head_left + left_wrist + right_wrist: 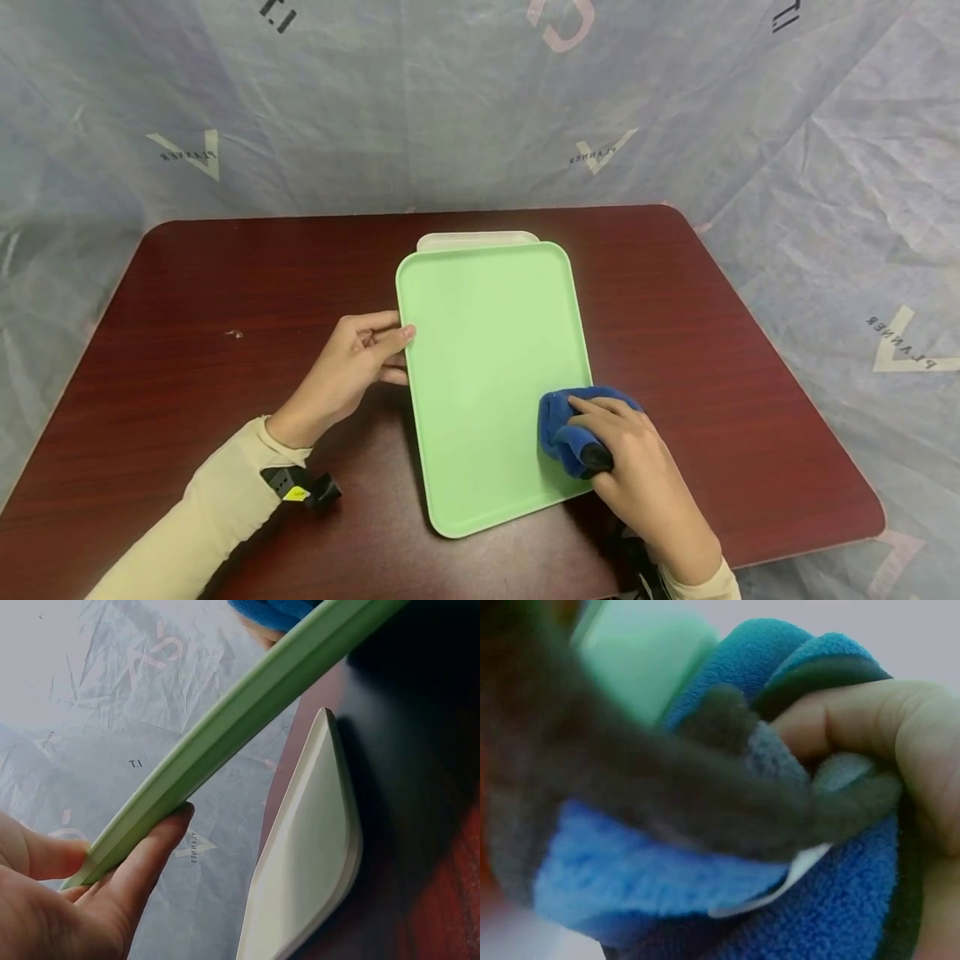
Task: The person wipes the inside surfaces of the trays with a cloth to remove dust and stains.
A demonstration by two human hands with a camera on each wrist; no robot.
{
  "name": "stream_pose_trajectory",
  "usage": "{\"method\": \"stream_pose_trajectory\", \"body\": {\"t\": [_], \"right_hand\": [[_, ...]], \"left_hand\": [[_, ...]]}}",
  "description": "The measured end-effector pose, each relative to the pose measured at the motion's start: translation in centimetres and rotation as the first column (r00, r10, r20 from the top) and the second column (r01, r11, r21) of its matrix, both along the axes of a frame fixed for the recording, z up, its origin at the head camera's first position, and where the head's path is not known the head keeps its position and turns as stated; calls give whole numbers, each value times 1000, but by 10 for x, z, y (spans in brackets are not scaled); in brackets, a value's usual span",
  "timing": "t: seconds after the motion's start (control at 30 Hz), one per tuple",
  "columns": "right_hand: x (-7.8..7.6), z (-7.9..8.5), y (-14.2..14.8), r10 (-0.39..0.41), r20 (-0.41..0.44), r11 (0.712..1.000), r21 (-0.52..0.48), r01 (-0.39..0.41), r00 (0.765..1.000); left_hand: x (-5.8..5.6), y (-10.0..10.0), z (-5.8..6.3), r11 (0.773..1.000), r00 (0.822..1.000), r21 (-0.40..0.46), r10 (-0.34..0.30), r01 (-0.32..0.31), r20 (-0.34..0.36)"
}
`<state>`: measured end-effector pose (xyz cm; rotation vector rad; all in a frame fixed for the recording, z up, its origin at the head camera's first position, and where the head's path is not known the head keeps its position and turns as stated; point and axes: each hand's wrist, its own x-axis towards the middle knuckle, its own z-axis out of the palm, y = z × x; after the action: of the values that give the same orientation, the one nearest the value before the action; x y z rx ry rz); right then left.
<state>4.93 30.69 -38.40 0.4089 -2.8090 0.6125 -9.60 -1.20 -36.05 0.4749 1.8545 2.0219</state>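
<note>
A light green rectangular tray (487,350) is held up off the table, its rim seen edge-on in the left wrist view. My left hand (341,371) pinches its left edge, thumb on the upper face and fingers beneath. Bunched in my right hand (637,458) is a blue fleecy cloth (557,425), which lies against the tray's face near the lower right edge. Up close, the right wrist view shows the cloth's folds (652,862), dark trim and a white tag, with fingers curled into it.
Under the green tray, a whitish tray (307,840) lies on the dark red-brown table (225,375); only its far end shows in the head view. A small pale scrap (234,333) is on the table at left. Grey printed sheeting (480,108) hangs behind.
</note>
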Motion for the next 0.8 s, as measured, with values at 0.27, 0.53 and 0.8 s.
{"method": "stream_pose_trajectory", "body": {"t": [0.27,0.53,0.8], "right_hand": [[9,-4,-3,-9,21,1000,21,9,1000],[10,-6,-15,0,-2,999,43,0,1000],[12,-4,-36,33,11,999,28,-33,999]], "left_hand": [[0,-1,1,1000,1000,25,5,-5,2],[2,0,2,1000,1000,22,14,-14,5],[3,1,1,1000,1000,17,23,-23,-13]]}}
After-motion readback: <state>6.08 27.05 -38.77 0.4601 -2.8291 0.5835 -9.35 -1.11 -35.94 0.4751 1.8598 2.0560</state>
